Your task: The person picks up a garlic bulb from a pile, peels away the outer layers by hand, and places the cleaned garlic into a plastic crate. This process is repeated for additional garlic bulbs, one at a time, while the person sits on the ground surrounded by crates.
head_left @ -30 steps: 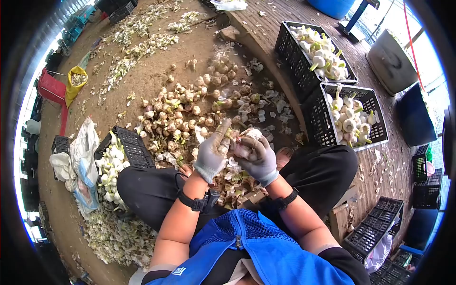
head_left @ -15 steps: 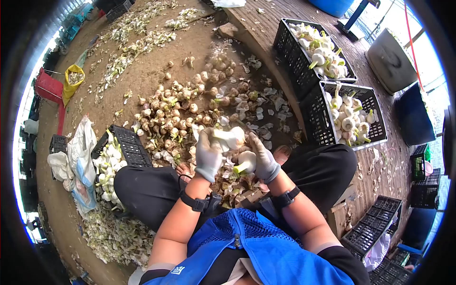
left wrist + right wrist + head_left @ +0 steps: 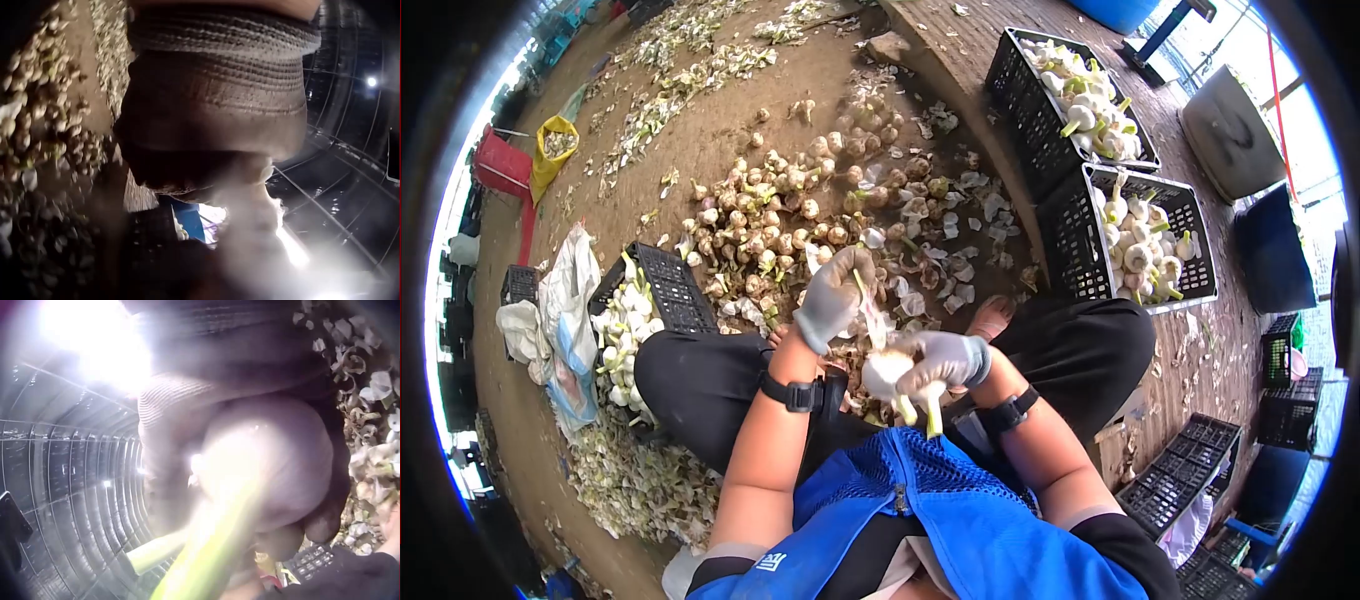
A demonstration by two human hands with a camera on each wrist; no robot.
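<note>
Both hands wear pale grey work gloves. My right hand [image 3: 945,362] grips garlic bulbs [image 3: 882,374] in front of the vest, and two trimmed green stems [image 3: 933,415] point down toward the body. In the right wrist view one smooth white garlic bulb [image 3: 281,456] fills the palm, its thick stem toward the camera and a second stem beside it. Just up and left of the bulbs, my left hand [image 3: 832,298] pinches a pale strip of garlic skin [image 3: 872,318] that hangs down to them. In the left wrist view the glove [image 3: 212,106] hides its fingertips.
Unpeeled garlic [image 3: 750,215] lies heaped on the dirt floor ahead, among loose skins [image 3: 960,270]. Two black crates of white garlic [image 3: 1090,230] stand on the wooden platform [image 3: 1200,350] at right. Another garlic crate [image 3: 670,290] and a white sack [image 3: 570,310] are at left.
The hands were together over a bulb, then showed two clean white bulbs. Now the right hand holds the bulbs closer to the body, while the left has drawn away with a strip of skin.
</note>
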